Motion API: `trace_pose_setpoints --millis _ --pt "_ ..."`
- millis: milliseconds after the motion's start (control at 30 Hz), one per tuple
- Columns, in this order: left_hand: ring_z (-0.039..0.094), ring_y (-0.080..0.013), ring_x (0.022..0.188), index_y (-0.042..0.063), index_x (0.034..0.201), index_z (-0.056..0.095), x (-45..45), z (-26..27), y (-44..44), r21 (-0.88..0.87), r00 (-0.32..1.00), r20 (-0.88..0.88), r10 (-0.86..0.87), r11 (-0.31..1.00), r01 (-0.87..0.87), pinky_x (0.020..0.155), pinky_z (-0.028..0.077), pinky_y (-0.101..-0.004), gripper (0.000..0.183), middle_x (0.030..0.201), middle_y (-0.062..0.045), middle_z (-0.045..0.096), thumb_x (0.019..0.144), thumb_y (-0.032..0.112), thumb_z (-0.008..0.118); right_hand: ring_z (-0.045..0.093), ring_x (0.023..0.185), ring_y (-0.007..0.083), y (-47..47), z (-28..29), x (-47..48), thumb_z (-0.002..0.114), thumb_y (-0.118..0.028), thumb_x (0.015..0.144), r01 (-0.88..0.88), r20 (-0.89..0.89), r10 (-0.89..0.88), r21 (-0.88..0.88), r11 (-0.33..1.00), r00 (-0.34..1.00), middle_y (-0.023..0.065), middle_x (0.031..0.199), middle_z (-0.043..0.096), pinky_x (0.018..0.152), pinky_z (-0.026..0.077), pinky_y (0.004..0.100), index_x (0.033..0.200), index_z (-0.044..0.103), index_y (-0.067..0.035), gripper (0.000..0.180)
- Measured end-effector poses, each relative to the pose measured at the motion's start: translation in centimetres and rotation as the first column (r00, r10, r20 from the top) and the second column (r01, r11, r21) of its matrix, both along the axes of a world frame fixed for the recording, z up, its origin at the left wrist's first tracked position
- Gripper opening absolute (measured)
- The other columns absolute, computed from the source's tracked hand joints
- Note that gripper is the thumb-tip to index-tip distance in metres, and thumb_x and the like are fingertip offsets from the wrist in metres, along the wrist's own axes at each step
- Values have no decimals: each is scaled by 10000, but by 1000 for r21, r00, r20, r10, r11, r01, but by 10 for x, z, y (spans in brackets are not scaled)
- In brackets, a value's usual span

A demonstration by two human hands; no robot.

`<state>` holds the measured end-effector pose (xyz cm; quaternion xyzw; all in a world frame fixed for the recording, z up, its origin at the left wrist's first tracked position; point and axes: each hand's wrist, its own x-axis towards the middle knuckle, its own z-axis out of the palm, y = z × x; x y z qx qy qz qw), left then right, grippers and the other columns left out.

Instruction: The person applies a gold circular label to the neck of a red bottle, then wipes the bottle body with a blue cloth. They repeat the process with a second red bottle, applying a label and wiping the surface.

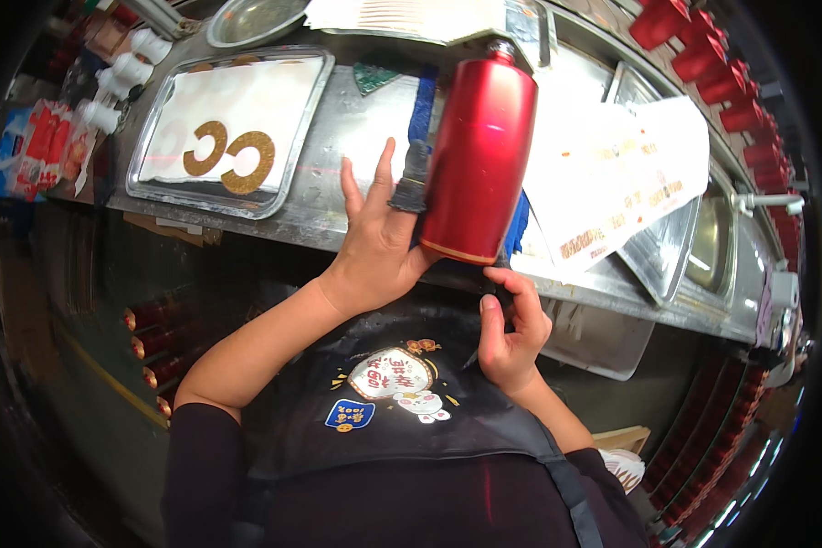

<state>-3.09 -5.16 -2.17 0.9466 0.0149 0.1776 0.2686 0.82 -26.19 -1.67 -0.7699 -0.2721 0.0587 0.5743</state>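
Observation:
A glossy red bottle (481,151) with a threaded neck lies on its side over the workbench, its gold-rimmed base towards me. My left hand (377,246) is spread at the bottle's left side, the thumb by its base and a dark wrap on one finger. Just below the base, my right hand (514,322) has its thumb and forefinger bent with a gap between them; whether it holds something small is not clear. A metal tray (304,130) on the left bears a white sheet (246,89) with gold C-shaped pieces (250,168) on it. Blue cloth (422,106) shows beside the bottle.
Printed white sheets (616,171) lie on the right over another metal tray (661,270). A metal bowl (253,20) stands at the back left, white bottles (120,75) at the far left. Racks of red bottles (719,75) line the right; a white bin (603,349) sits below the bench.

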Motion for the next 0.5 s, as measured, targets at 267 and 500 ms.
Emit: trace_pose_setpoints --millis 267,500 --pt "283 -412 1469 14 1545 279 6 4 -9 21 993 119 -11 1000 9 1158 93 -658 990 1519 -187 439 769 285 833 536 493 174 -4 16 7 646 60 761 -12 338 22 -29 999 941 84 714 638 478 414 303 1039 693 -10 291" --pt "395 -376 1430 -6 1494 391 11 16 -14 -133 978 193 -82 985 109 1194 120 -588 885 1455 -166 531 702 1 785 510 446 209 -1 23 24 661 63 681 -74 479 77 -24 997 875 39 584 535 441 391 346 1043 697 -39 377"
